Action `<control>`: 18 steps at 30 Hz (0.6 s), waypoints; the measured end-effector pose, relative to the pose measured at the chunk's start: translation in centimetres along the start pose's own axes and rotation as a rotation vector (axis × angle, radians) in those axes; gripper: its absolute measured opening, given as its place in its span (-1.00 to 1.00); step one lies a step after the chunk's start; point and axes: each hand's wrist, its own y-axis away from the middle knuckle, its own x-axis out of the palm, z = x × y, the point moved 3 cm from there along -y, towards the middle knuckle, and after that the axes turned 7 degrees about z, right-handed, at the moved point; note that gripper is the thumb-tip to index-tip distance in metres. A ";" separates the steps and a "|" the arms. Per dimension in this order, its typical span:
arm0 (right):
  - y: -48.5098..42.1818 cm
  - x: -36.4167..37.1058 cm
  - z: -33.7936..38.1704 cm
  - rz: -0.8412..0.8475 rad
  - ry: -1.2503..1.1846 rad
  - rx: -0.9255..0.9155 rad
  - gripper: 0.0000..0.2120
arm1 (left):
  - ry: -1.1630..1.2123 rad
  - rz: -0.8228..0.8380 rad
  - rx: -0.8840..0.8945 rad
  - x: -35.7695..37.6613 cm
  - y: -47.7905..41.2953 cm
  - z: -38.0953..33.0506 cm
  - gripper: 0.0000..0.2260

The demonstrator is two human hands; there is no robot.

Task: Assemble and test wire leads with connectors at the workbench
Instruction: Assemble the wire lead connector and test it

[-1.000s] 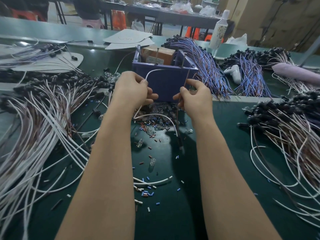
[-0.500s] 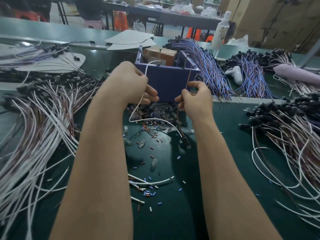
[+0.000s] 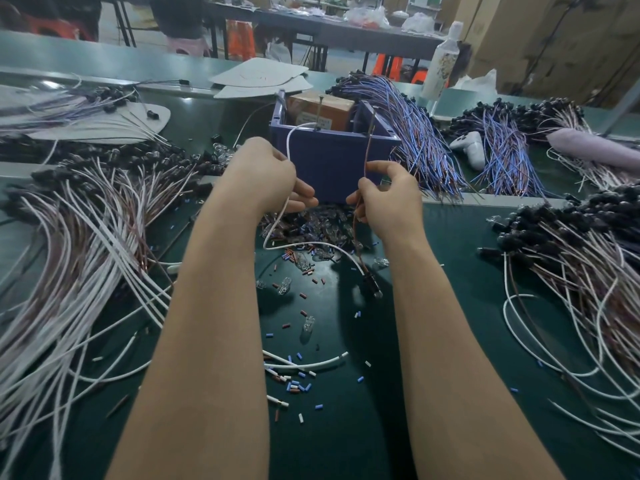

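Observation:
My left hand (image 3: pixel 266 174) pinches a white wire (image 3: pixel 289 143) whose far end arcs up to the rim of the purple box (image 3: pixel 332 161). My right hand (image 3: pixel 388 199) pinches a brown wire (image 3: pixel 369 140) that also rises to the box rim. Below the hands both wires run down and join at a small black connector (image 3: pixel 371 285) hanging just above the green bench (image 3: pixel 346 427). Between my hands, against the box, lies a pile of small clear bulbs (image 3: pixel 311 226).
A big bundle of white and brown leads (image 3: pixel 76 244) covers the left, a similar one (image 3: pixel 588 271) the right. Blue leads (image 3: pixel 415 140) lie behind the box, beside a white bottle (image 3: pixel 441 64). Cut sleeve bits (image 3: pixel 294 386) and loose bulbs litter the bench centre.
Both hands have lifted slightly and drawn the two wire ends up to the box rim. The connector at the bottom of the loop has swung lower right.

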 end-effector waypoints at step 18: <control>0.1 -0.4 0.1 0.001 -0.019 -0.012 -0.78 | 0.020 -0.026 -0.018 -0.3 0.0 0.0 -0.88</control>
